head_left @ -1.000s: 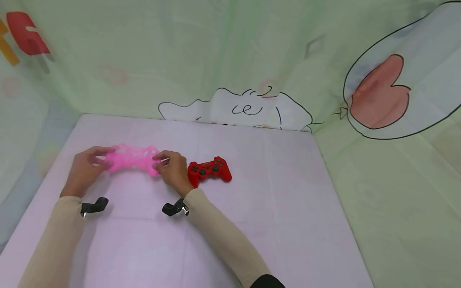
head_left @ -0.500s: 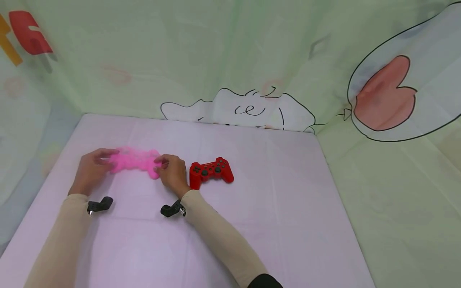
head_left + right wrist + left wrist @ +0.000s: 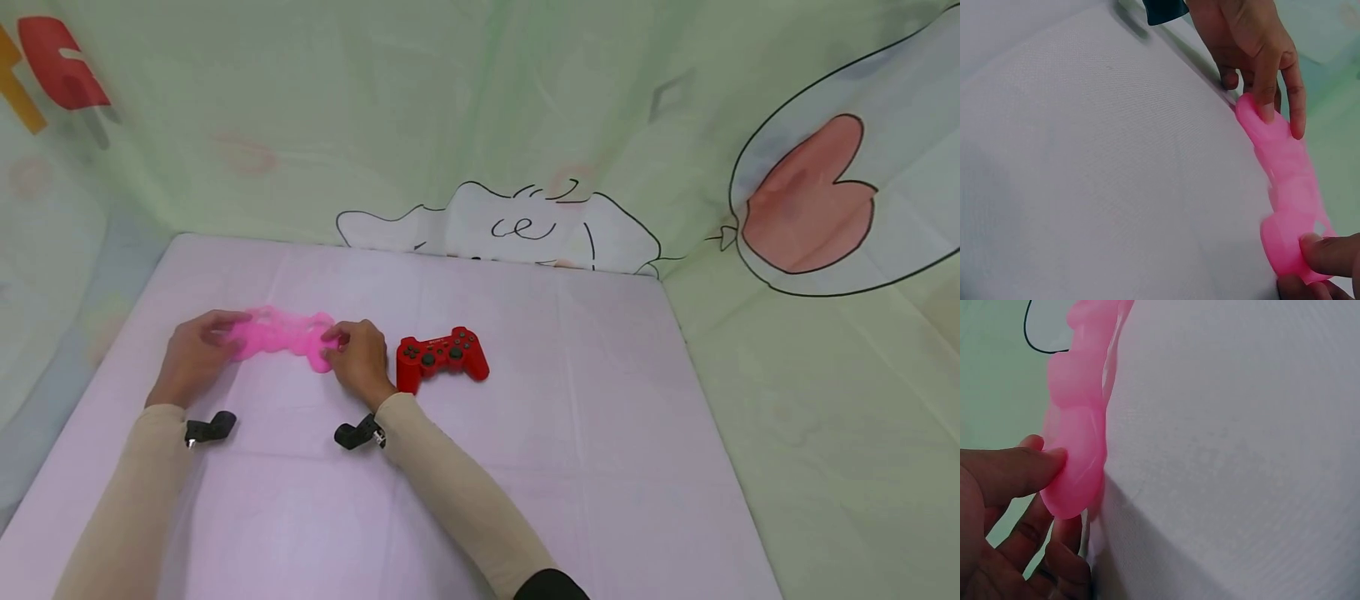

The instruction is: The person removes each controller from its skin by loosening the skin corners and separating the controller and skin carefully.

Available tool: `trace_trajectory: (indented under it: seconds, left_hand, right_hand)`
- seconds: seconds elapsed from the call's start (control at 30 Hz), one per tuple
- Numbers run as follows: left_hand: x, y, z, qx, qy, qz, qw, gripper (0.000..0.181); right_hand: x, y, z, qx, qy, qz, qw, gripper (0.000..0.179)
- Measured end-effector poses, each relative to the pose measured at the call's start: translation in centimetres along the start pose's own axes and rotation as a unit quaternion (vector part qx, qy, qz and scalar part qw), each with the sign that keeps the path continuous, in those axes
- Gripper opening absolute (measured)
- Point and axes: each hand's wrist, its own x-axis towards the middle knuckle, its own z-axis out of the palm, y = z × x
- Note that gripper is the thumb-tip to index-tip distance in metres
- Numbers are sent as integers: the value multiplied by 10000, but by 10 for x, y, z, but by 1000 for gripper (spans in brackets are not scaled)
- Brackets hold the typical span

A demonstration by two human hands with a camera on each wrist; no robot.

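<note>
A soft pink silicone controller cover is held between both hands at the left of the table. Its left grip end is pinched by my left hand, with the thumb on the near side in the left wrist view, where the cover appears nearly edge-on. My right hand pinches the opposite end; in the right wrist view its thumb presses on the cover. Just right of that hand lies a red game controller, face up and untouched. The fingers hide both ends of the cover.
A pale pink cloth covers the table. Behind it hangs a light green curtain with printed drawings, which continues down the right side. Black camera mounts are strapped at the wrists.
Both hands keep their grip on the cover. It has tipped, so fewer of its openings show. The left hand has moved slightly right, and the head view has shifted a little.
</note>
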Motion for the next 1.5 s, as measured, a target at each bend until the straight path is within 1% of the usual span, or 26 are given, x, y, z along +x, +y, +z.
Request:
trace_trajectory:
  seconds: [0.1, 0.23, 0.33, 0.37, 0.5, 0.6, 0.67, 0.77, 0.87, 0.93, 1.03, 1.17, 1.27, 1.4, 1.5]
  left_hand:
    - [-2, 3, 0, -16, -59, -59, 10000, 43]
    - [-6, 8, 1, -115, -122, -273, 9995, 46]
    - [-10, 13, 3, -106, -14, -264, 9996, 47]
    - [-11, 15, 4, -102, 68, -211, 9997, 47]
    - [-17, 26, 10, -106, 601, -40, 9981, 47]
    - [-22, 37, 17, -275, 1126, 129, 9932, 47]
    - [-25, 45, 24, -418, 1507, 341, 9871, 45]
    - [-31, 58, 37, -656, 1968, 698, 9758, 42]
    - [-38, 71, 51, -793, 2178, 1013, 9675, 44]
    - [-42, 79, 60, -906, 2230, 1153, 9637, 46]
    - [-46, 91, 75, -1095, 2188, 1382, 9597, 45]
    - [-50, 105, 96, -1118, 2040, 1722, 9572, 44]
    - [-53, 114, 111, -1109, 2011, 1910, 9543, 46]
    - [-56, 126, 130, -1344, 2003, 1970, 9503, 48]
    - [-58, 134, 140, -1404, 1937, 1932, 9516, 51]
  right_hand:
    - [-1, 0, -2, 21, -56, -15, 10000, 16]
    - [-2, 0, -7, 38, -107, -118, 9999, 18]
    - [-5, -2, -11, 11, -89, -218, 9997, 20]
    - [-5, -3, -12, 7, -77, -262, 9996, 20]
    - [-9, -8, -19, -21, -13, -496, 9988, 22]
    - [-15, -10, -27, 67, -20, -801, 9968, 26]
    - [-19, -12, -35, 289, -33, -1040, 9942, 29]
    - [-26, -13, -48, 599, 8, -1419, 9881, 32]
    - [-30, -10, -62, 654, 223, -1831, 9807, 34]
    - [-32, -6, -71, 532, 411, -2067, 9761, 36]
    - [-36, 4, -86, 425, 643, -2248, 9713, 40]
    - [-41, 23, -109, 477, 903, -2244, 9691, 44]
    - [-43, 39, -129, 499, 1062, -2137, 9698, 47]
    - [-47, 57, -154, 469, 1229, -2002, 9709, 50]
    - [-47, 70, -170, 455, 1347, -1974, 9700, 51]
